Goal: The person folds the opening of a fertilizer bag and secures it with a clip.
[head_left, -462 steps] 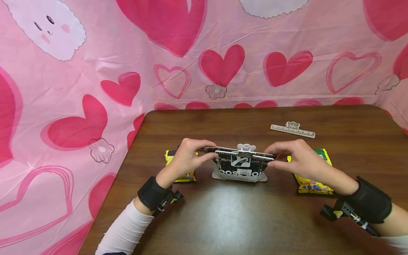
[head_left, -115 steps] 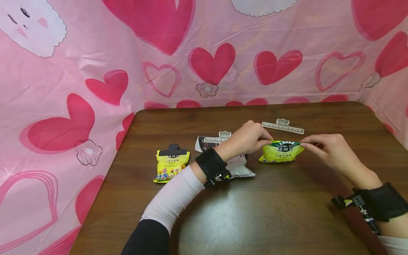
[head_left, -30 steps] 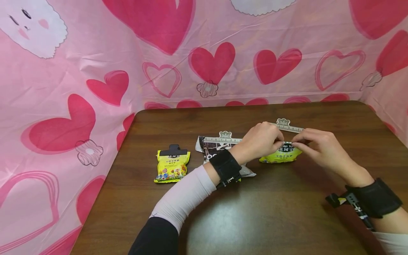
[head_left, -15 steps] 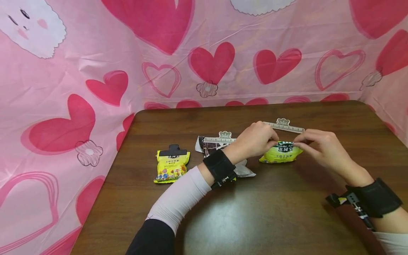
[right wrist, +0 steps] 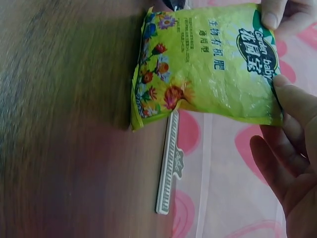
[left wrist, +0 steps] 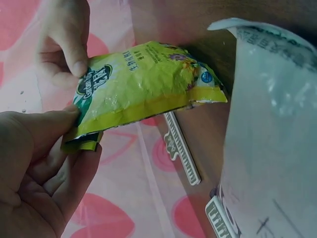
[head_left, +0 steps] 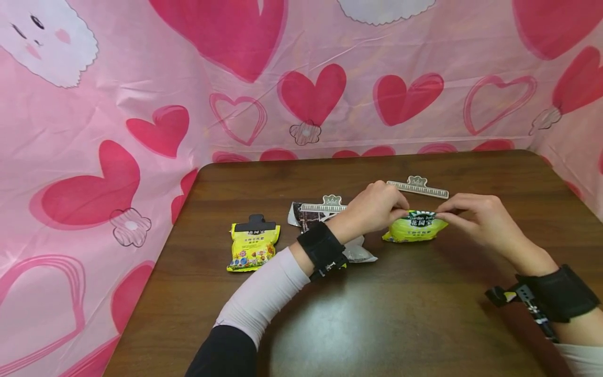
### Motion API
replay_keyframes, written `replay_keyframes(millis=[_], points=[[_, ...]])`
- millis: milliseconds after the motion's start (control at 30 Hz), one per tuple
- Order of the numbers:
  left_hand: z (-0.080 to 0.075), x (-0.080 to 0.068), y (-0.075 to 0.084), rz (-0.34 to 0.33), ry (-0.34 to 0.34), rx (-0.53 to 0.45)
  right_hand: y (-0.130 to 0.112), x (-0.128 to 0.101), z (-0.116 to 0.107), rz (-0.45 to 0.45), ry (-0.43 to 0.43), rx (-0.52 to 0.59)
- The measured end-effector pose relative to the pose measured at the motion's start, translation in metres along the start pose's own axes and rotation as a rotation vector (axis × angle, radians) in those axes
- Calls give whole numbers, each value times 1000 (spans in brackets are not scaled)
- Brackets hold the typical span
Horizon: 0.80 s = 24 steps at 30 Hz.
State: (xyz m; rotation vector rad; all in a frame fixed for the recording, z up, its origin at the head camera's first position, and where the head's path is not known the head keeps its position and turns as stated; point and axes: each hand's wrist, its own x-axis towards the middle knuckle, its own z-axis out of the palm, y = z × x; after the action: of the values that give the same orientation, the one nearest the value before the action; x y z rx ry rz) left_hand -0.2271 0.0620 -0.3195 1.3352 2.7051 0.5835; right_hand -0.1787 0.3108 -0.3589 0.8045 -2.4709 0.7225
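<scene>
Head view shows both hands meeting over the right half of a brown table (head_left: 330, 324); the left hand (head_left: 374, 205) pinches the left top corner of a yellow-green pouch (head_left: 414, 228), thumb and fingers curled on its green edge; the right hand (head_left: 476, 220) pinches the right top corner the same way; the pouch stands with its bottom on the table and its top held up between the two hands.

Left wrist view has the pouch (left wrist: 143, 87) gripped at its green end by the left hand (left wrist: 37, 168), thumb on the printed face and fingers under it, with the right hand (left wrist: 64, 39) at the other corner; right wrist view shows the pouch (right wrist: 208, 64) with its flower print toward the table and the right hand (right wrist: 292, 148), whose fingertip touches the green corner.

Just behind the pouch lies a loose pale clip (head_left: 418, 188), flat on the table and apart from it; left of the left hand lies a dark and white bag (head_left: 320, 222) with a pale clip on its top, the left forearm crossing over its lower part; further left lies a second yellow pouch (head_left: 253, 246) closed with a black clip (head_left: 256, 222); a pink cloth (head_left: 141, 104) with red hearts hangs behind and to the left.
</scene>
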Motion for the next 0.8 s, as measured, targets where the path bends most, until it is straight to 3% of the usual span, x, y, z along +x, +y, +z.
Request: replay_keyframes(millis=[300, 800], points=[[-7, -8, -6, -27, 2, -19, 4, -5, -8, 12, -27, -10], [-7, -14, -13, -16, 28, -36, 9, -8, -6, 59, -14, -4]])
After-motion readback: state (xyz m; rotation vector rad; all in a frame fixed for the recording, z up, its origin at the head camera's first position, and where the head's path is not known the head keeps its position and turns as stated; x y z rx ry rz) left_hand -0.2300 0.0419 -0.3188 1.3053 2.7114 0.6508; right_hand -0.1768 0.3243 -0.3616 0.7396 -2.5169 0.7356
